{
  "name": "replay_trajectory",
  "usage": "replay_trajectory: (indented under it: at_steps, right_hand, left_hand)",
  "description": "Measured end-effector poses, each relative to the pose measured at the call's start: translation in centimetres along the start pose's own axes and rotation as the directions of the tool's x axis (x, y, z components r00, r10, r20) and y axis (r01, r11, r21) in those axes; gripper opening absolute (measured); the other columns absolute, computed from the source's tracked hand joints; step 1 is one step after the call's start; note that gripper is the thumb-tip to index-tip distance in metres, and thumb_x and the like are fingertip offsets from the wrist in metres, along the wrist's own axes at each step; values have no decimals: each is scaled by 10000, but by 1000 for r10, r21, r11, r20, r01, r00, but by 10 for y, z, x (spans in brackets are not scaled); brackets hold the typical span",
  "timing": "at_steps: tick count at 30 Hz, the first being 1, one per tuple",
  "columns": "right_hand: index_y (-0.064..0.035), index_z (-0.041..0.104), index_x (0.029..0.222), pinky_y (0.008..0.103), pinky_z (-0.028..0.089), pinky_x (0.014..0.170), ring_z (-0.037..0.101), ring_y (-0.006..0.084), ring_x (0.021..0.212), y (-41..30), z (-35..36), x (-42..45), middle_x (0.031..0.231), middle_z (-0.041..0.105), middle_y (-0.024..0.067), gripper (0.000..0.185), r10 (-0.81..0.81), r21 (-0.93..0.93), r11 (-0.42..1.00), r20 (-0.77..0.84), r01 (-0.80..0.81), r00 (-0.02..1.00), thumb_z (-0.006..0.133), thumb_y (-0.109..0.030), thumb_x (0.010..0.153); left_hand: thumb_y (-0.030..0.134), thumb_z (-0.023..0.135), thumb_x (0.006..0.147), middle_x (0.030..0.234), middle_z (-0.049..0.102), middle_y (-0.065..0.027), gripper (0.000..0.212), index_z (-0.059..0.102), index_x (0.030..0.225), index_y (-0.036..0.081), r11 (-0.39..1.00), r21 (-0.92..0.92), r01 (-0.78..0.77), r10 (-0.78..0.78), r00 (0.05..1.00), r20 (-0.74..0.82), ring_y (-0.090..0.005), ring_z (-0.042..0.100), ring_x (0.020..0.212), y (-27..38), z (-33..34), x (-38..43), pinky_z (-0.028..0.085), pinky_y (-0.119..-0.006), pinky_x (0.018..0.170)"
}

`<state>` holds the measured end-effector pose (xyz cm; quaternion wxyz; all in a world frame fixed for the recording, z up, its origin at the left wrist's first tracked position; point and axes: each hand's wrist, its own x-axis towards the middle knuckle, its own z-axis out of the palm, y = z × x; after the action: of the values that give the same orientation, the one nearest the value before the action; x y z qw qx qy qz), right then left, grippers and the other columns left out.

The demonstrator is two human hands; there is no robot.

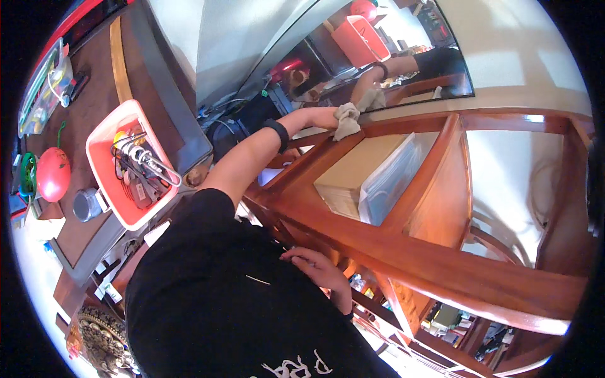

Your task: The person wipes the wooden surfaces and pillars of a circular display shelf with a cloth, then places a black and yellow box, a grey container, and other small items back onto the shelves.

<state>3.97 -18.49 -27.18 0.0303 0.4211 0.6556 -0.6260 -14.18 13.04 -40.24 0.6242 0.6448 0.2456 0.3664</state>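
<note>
Stretched forward, my left hand (328, 116) is closed on a crumpled beige cloth (347, 121). The cloth touches the lower edge of a framed mirror (406, 61), just above the back rail of a varnished wooden cabinet (359, 236); the mirror reflects the arm and cloth. My right hand (315, 268) rests low in front of my black shirt, near the cabinet's front edge, fingers loosely bent and apart, with nothing seen in it. Inside a cabinet compartment stand a brown cardboard box (361, 165) and clear plastic sleeves (392, 177).
At left, a pink plastic bin (127, 208) holds cables and tools on a brown surface. Near it are a red balloon (53, 174), a lidded jar (87, 205) and a clear container (45, 94) of small items. Shelves with books and small goods (446, 321) lie below right.
</note>
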Motion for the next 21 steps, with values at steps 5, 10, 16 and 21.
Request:
replay_trajectory:
  at_steps: [5,10,16,21]
  right_hand:
    - [-16,603,1186,270,440,948,558,143,1101,11,-7,-2,1152,628,70,248,24,233,972,-2,-23,1000,489,-148,1010]
    - [-14,596,1197,270,442,957,555,143,1105,12,-15,4,1169,619,68,254,26,15,1000,33,-26,999,485,-148,1011]
    - [-4,583,1208,276,432,981,549,152,1123,16,-11,1,1178,610,82,268,44,139,989,32,-48,999,475,-157,1016]
    - [1,569,1215,290,435,994,548,171,1147,16,-9,4,1190,607,103,275,9,258,966,27,-15,1000,458,-161,1023]
  left_hand:
    - [387,541,932,1077,594,-9,389,570,1219,126,966,-252,55,-58,998,-8,-114,522,995,-9,35,17,437,-319,839]
    - [433,511,945,1113,559,-10,447,537,1260,116,950,-273,-149,91,973,-213,-137,494,1024,-55,34,50,417,-313,894]
    - [155,509,882,1122,543,-52,429,451,1285,20,916,-85,-392,384,918,-99,-162,491,1069,27,52,45,411,-308,937]
    - [62,476,781,1135,564,-150,546,410,1319,-5,934,132,-331,336,941,-20,-232,529,1065,90,42,49,428,-334,944]
